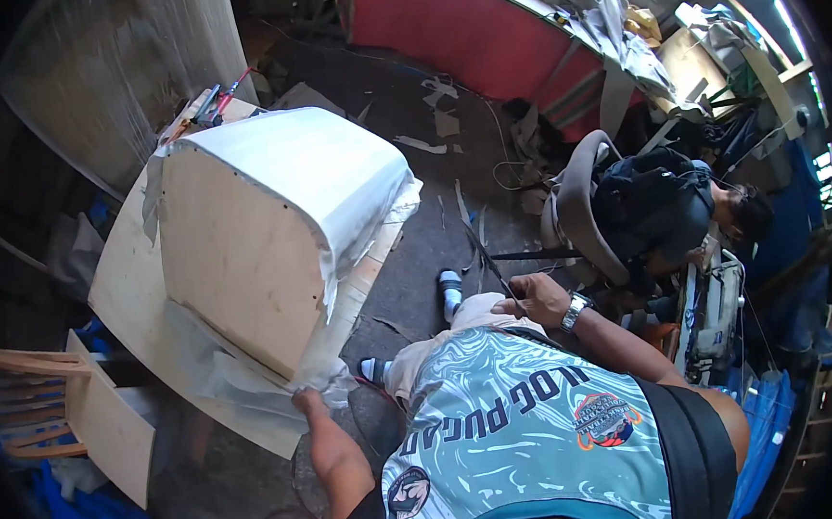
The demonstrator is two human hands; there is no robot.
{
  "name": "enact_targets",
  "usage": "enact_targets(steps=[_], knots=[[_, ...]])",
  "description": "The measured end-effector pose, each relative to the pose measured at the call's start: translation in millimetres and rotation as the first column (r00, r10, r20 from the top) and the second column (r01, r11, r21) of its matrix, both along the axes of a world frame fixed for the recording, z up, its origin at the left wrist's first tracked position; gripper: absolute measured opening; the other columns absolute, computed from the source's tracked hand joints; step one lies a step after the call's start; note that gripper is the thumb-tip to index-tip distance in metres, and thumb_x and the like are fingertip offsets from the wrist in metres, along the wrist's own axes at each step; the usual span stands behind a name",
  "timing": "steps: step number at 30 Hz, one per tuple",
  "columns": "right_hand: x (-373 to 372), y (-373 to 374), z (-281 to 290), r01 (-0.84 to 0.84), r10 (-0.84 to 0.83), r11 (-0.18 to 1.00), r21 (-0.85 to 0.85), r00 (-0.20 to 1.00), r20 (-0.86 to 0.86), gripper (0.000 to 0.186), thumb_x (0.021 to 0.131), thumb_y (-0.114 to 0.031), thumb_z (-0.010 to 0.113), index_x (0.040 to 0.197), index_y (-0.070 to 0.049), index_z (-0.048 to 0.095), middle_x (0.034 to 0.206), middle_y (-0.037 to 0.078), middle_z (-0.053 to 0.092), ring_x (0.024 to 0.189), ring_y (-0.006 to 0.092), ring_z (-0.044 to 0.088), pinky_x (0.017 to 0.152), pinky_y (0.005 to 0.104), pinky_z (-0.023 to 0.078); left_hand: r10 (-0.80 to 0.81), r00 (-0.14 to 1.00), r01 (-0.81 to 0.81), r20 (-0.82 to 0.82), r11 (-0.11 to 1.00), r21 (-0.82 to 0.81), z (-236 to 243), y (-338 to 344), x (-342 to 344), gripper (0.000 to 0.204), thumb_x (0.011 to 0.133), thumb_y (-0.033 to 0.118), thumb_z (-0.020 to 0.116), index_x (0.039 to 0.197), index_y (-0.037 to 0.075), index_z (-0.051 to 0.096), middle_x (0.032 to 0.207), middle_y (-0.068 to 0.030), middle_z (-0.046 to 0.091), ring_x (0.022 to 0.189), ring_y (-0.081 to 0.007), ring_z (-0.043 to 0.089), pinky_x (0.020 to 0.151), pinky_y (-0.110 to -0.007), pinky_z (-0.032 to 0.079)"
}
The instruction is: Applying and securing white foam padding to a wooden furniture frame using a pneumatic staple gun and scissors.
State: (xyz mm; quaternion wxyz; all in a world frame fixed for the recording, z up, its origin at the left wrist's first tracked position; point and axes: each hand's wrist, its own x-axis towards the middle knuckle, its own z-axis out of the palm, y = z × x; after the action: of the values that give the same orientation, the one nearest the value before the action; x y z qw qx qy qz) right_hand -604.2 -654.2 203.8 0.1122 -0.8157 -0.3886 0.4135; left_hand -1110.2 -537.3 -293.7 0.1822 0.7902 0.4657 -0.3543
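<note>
My left grip (307, 402) is at the nearest corner of a rounded box of pale plywood with a white sheet covering (242, 252), against bunched, translucent white sheeting (336, 379); I cannot tell whether those fingers are clenched. Beneath, a broad, pale wooden bench (126, 275) leaves a margin left of that grip, its near edge just beside my hand. My left forearm reaches forward, the right bends across. Well apart to the right, my right grip (536, 299) curls around a slender dark tool (496, 275) pointing away from me. Ahead, between both grips, the dark floor (396, 280) gives room, strewn with pale scraps (420, 144). Right of my right grip, a seated person (658, 209) limits that side.
</note>
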Motion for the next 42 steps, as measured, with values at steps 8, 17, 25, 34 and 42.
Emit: enact_targets(steps=[8, 17, 25, 34, 42], knots=[[188, -32, -45, 0.088, -0.093, 0.995, -0.043, 0.984, -0.152, 0.058, 0.077, -0.058, 0.077, 0.080, -0.001, 0.068, 0.069, 0.015, 0.066, 0.062, 0.0248, 0.061, 0.060, 0.0352, 0.044, 0.315, 0.936, -0.268, 0.155, 0.926, -0.266, 65, -130, 196, 0.033, 0.078, 0.034, 0.066, 0.093, 0.006, 0.075, 0.099, -0.0163, 0.073, 0.091, -0.0333, 0.071, 0.076, -0.046, 0.057], [369, -13, -40, 0.009, -0.031, 0.982, 0.187, 0.993, 0.113, 0.057, 0.080, -0.055, 0.075, 0.072, -0.001, 0.058, 0.065, 0.019, 0.062, 0.058, 0.0336, 0.059, 0.055, 0.0408, 0.043, 0.269, 0.872, -0.230, 0.409, 0.963, -0.142, 136, -5, 453, 0.032, 0.076, 0.032, 0.066, 0.091, 0.004, 0.074, 0.099, -0.0229, 0.070, 0.092, -0.0382, 0.069, 0.081, -0.047, 0.054], [418, 34, -57, 0.215, -0.162, 0.917, 0.336, 0.970, -0.180, 0.046, 0.079, -0.042, 0.081, 0.084, -0.001, 0.061, 0.069, 0.015, 0.065, 0.062, 0.0245, 0.063, 0.060, 0.0374, 0.050, 0.262, 0.643, -0.152, 0.719, 0.965, -0.215, 251, 120, 720, 0.036, 0.082, 0.031, 0.061, 0.102, 0.001, 0.065, 0.098, -0.0257, 0.067, 0.093, -0.0414, 0.066, 0.081, -0.048, 0.051], [516, 139, -63, 0.395, -0.393, 0.873, 0.285, 0.917, -0.067, 0.051, 0.082, -0.049, 0.075, 0.090, 0.000, 0.062, 0.076, 0.017, 0.067, 0.069, 0.0259, 0.064, 0.065, 0.0390, 0.049, 0.179, 0.583, 0.265, 0.793, 0.881, -0.393, 257, 221, 870, 0.037, 0.075, 0.023, 0.059, 0.104, 0.000, 0.063, 0.098, -0.0270, 0.065, 0.097, -0.0426, 0.063, 0.085, -0.046, 0.049], [584, 241, -63, 0.351, -0.356, 0.934, 0.066, 0.930, 0.095, 0.060, 0.079, -0.059, 0.073, 0.088, 0.000, 0.067, 0.085, 0.023, 0.070, 0.082, 0.0395, 0.068, 0.073, 0.0447, 0.052, 0.328, 0.828, -0.321, 0.456, 0.942, -0.095, 188, 477, 848, 0.040, 0.070, 0.032, 0.079, 0.101, 0.007, 0.074, 0.105, -0.0180, 0.071, 0.099, -0.0318, 0.069, 0.087, -0.042, 0.053]])
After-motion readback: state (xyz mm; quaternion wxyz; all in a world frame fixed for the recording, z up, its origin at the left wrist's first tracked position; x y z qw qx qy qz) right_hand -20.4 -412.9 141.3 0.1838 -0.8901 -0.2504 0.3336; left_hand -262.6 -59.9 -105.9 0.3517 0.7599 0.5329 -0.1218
